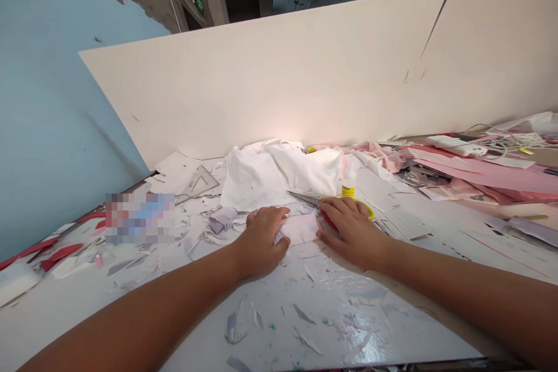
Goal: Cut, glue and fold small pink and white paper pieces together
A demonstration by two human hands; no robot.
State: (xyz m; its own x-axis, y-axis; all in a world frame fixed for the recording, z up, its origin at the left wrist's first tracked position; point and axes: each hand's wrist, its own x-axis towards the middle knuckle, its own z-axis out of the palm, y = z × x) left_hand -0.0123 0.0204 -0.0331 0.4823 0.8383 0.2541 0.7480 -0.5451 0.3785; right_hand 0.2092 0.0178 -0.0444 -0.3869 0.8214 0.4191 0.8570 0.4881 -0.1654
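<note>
Pale pink paper strip (299, 229) lies between the hands. Left hand (261, 239) is flat on its left end, fingers spread. Right hand (354, 233) rests over yellow-handled scissors (335, 202), grip unclear, beside the strip's right end. Open worktop (305, 314) near; white board (261, 81) along far edge.

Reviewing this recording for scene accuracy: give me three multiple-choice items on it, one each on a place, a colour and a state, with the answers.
1. Where is the small pale pink paper?
A) Between the left hand and right hand
B) Atop the pink sheets
C) Leaning on the white board

2. What colour is the band on the small bottle?
A) Green
B) Blue
C) Yellow

3. How does the white cloth lie?
A) Folded square
B) Crumpled in a heap
C) Hung over the board

1: A, both hands rest at its ends.
2: C, the band shows yellow.
3: B, its folds bunch unevenly.
</note>
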